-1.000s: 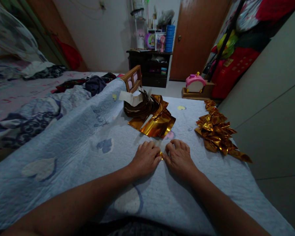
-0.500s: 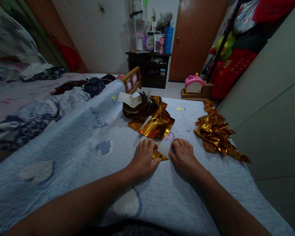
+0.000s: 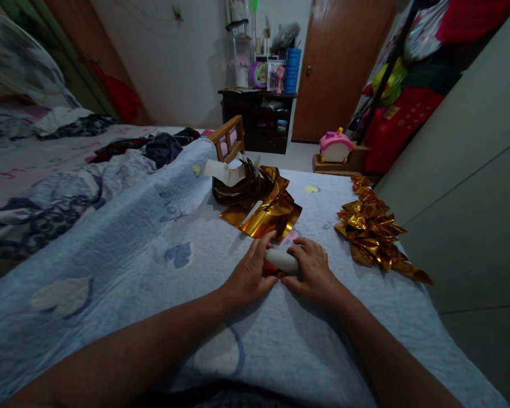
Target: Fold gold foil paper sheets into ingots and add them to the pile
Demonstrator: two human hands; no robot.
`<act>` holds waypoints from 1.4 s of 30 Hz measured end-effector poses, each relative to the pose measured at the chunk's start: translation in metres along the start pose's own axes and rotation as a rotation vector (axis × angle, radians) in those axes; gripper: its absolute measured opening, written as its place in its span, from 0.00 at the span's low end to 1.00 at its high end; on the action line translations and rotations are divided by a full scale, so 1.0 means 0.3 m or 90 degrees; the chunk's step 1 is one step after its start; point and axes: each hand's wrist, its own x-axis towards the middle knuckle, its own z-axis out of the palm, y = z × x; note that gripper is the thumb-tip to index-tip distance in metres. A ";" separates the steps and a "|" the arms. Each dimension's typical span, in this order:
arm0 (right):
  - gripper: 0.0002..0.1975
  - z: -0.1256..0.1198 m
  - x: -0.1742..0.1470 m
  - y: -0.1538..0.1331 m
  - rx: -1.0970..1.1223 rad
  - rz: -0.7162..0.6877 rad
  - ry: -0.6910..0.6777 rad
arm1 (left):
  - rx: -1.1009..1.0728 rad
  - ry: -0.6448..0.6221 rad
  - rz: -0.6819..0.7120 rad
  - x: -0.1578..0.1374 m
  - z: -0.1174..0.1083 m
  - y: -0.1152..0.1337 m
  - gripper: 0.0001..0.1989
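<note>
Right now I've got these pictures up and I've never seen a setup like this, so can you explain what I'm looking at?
There's no machine here, just a person's bare hands. Every picture comes from one camera worn on the head, looking forward and down, so the forearms enter from below. The left hand and right hand hold a curled sheet between them, pale on top with gold showing beneath. Under them is a blue quilt. Beyond the hands lies a stack of gold sheets; to the right, a pile of folded gold pieces.
</note>
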 end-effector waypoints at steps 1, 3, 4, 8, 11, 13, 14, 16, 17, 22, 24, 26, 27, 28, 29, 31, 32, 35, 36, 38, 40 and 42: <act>0.22 0.005 0.001 0.007 0.010 -0.009 0.008 | -0.014 0.008 0.002 -0.003 0.007 -0.006 0.49; 0.18 0.012 0.004 0.022 0.046 -0.034 0.017 | -0.053 0.036 0.012 -0.007 0.020 -0.022 0.49; 0.15 0.013 0.006 0.029 0.069 -0.050 0.019 | -0.067 0.034 0.021 -0.009 0.024 -0.029 0.49; 0.09 0.004 0.015 0.037 0.163 -0.101 0.026 | -0.083 0.012 0.038 -0.008 0.023 -0.039 0.50; 0.09 -0.006 0.018 0.024 0.249 -0.056 0.001 | -0.095 0.003 0.011 0.001 0.005 -0.022 0.44; 0.11 -0.006 0.020 0.013 0.356 0.016 -0.016 | -0.150 0.010 -0.027 0.009 -0.008 -0.006 0.32; 0.13 -0.003 0.022 0.008 0.433 0.049 -0.017 | -0.216 0.007 -0.048 0.013 -0.013 0.000 0.25; 0.20 0.003 0.027 0.000 0.619 0.083 -0.015 | -0.354 -0.016 -0.104 0.020 -0.018 0.009 0.19; 0.21 0.006 0.030 -0.003 0.700 0.091 -0.021 | -0.409 -0.025 -0.125 0.023 -0.018 0.011 0.19; 0.15 0.001 0.035 -0.017 0.791 0.138 -0.093 | -0.491 -0.033 -0.143 0.029 -0.008 0.007 0.20; 0.14 -0.007 0.034 -0.022 0.788 0.148 -0.083 | -0.471 -0.034 -0.130 0.029 -0.005 0.006 0.20; 0.13 -0.015 0.033 -0.025 0.785 0.159 -0.065 | -0.405 -0.009 -0.102 0.025 -0.008 0.007 0.22; 0.14 -0.018 0.033 -0.024 0.778 0.167 -0.060 | -0.362 0.006 -0.081 0.022 -0.012 0.007 0.26; 0.14 -0.020 0.033 -0.023 0.769 0.176 -0.056 | -0.317 0.018 -0.056 0.019 -0.017 0.006 0.31; 0.14 -0.022 0.034 -0.020 0.761 0.185 -0.050 | -0.281 0.017 -0.028 0.015 -0.023 0.004 0.38; 0.15 -0.024 0.035 -0.013 0.753 0.196 -0.037 | -0.207 -0.022 0.042 0.009 -0.037 -0.006 0.47; 0.15 -0.024 0.036 -0.008 0.750 0.198 -0.031 | -0.168 -0.047 0.082 0.007 -0.043 -0.014 0.51; 0.15 -0.022 0.038 0.003 0.721 0.196 -0.015 | -0.039 -0.087 0.203 0.010 -0.053 -0.045 0.50; 0.15 -0.021 0.039 0.006 0.709 0.196 -0.012 | 0.001 -0.075 0.231 0.013 -0.054 -0.056 0.47; 0.15 -0.018 0.038 0.009 0.698 0.200 -0.010 | 0.067 -0.042 0.261 0.019 -0.053 -0.073 0.39; 0.16 -0.013 0.035 0.009 0.697 0.199 -0.018 | 0.149 -0.041 0.269 0.023 -0.052 -0.080 0.34; 0.17 -0.007 0.031 0.006 0.677 0.191 -0.019 | 0.216 -0.014 0.286 0.022 -0.053 -0.075 0.28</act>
